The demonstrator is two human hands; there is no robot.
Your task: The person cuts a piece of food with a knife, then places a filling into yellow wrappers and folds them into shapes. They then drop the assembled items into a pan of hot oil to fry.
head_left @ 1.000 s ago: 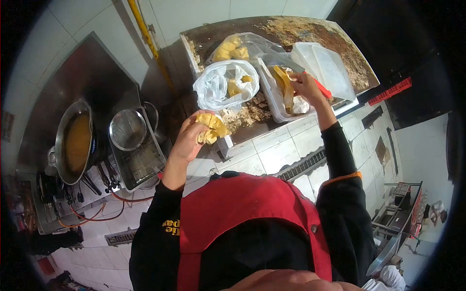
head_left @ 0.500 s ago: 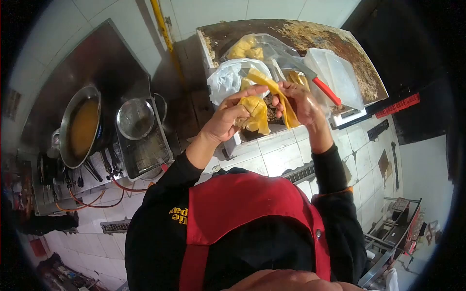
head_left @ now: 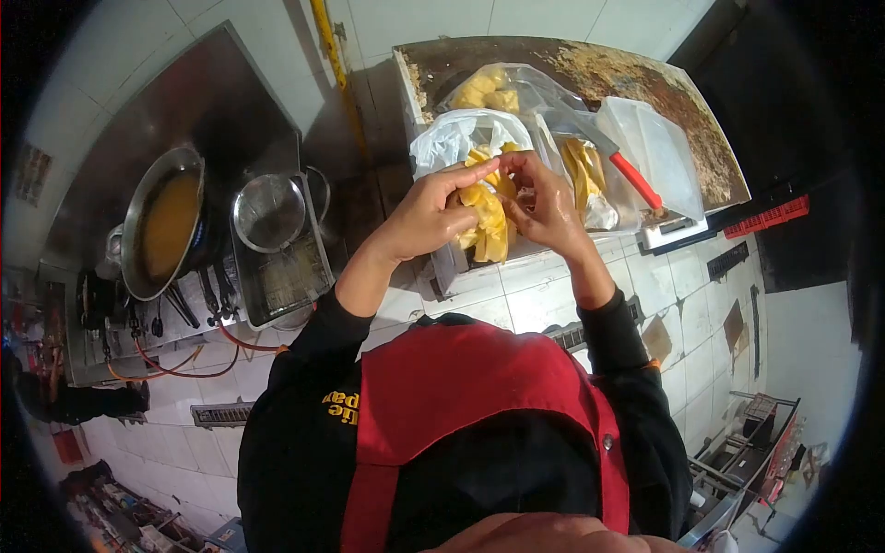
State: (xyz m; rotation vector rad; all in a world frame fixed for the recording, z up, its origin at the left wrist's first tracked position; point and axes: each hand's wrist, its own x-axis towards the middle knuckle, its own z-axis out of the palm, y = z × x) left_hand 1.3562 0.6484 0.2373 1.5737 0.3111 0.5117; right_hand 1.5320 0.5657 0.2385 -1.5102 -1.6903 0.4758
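Two hands meet over the near edge of the tabletop point(head_left: 701, 138): the left hand point(head_left: 424, 217) and right hand point(head_left: 546, 205) pinch a bunch of yellow dough strips point(head_left: 487, 210) between their fingertips. Just beyond lies a white plastic bag point(head_left: 452, 138) and a clear tub point(head_left: 590, 175) holding more strips, a red-handled knife point(head_left: 636, 180) across it. Far left stands a wok of oil point(head_left: 166, 230) beside a metal strainer point(head_left: 269, 214).

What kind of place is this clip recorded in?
Probably a small commercial kitchen or food stall: a wok of oil on a gas stove, a strainer, tiled walls, and both hands folding yellow dough.
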